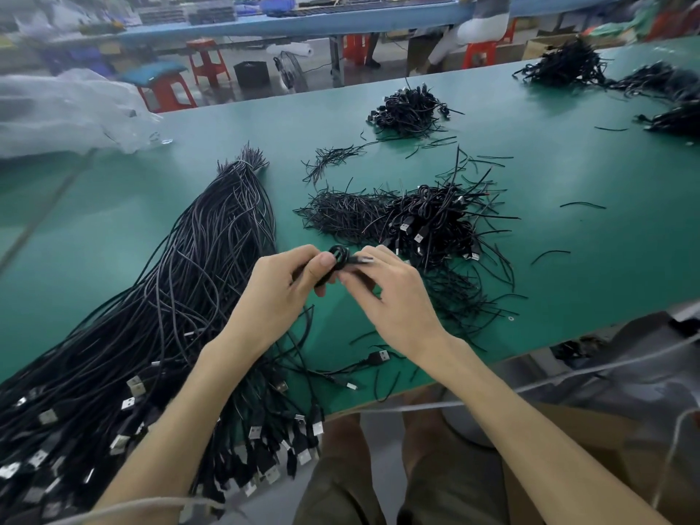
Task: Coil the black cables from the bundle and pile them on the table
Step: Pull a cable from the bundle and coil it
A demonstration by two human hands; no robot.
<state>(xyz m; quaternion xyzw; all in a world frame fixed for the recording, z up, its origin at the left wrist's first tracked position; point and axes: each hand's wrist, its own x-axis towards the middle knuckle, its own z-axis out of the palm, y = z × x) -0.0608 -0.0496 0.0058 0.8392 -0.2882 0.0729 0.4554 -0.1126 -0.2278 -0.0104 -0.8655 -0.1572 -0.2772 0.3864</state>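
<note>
**Coil Being Closed Off Between Both Hands**

The uncoiled bundle (170,297) is laid at the left of the green surface (568,229). Just above the surface, one small coiled cable (338,258) is pinched by the curled fingers (322,262) of the left hand (280,286). Its free end is pinched by the right hand (394,297). Next, the end probably needs tucking in, after which the coil can be released onto the pile (428,221) at the right.

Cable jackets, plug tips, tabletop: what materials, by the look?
Bundle cables: matte black jacket, likely rubber or PVC, since they drape limply. Plug tips: bright reflective shells, apparently metal. Tabletop: smooth green mat, faint sheen, probably rubber or vinyl.
</note>
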